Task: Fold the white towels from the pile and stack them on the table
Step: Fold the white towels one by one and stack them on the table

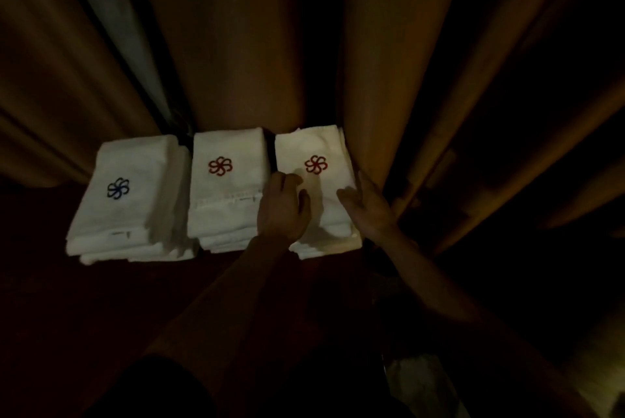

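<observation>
Hanging close behind 3 folded-towel stacks, tan curtain; on rightmost stack, L hand at left edge, fingers unclear; R hand flat, fingers together, touching right edge.

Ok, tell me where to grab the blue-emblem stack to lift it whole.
Take the blue-emblem stack by its two long sides, low down, reaching under the bottom towel. Its near edge shows loose, stepped layers that would probably splay if pinched. The middle stack sits close on its right, so come in there from the near corner.
</observation>
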A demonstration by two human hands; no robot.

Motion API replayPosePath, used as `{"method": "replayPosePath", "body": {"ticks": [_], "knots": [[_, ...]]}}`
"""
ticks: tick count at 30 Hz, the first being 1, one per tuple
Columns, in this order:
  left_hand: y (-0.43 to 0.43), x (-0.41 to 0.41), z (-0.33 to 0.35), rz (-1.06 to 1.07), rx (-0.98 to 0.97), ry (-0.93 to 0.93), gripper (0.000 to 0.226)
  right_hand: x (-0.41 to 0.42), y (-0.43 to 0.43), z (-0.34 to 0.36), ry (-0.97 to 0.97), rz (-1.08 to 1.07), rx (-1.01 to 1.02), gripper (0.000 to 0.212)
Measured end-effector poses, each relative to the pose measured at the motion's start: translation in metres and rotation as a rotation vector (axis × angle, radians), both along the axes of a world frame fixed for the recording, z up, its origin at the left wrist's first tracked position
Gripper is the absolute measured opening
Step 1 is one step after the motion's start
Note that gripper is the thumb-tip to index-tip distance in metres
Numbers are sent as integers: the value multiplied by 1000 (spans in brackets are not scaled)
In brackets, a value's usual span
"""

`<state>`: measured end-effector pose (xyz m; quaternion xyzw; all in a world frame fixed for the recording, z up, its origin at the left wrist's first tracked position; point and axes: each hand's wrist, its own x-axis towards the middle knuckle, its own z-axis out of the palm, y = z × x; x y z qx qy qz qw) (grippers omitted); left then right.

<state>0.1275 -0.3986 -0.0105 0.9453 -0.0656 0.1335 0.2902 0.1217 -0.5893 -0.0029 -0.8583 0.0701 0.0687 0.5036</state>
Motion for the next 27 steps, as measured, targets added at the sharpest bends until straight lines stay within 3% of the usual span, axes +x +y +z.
{"method": "replayPosePath", "body": {"ticks": [8,11,16,21,27], "knots": [[15,-55,-8,58,-47,45,14,-40,5,-26,-107,-8,12,118],[16,-63,-17,61,33,168,27,-43,9,-30,-102,-14,8,121],[19,-74,-33,214,57,449,53,-43,8,-30,-88,-43,13,111],[8,-66,-39,193,-232,584,55,-47,10,-33,-1,-118,2,81],[1,-64,-34,249,-267,517,38,-45,7,-35,-32,-112,10,74]]}}
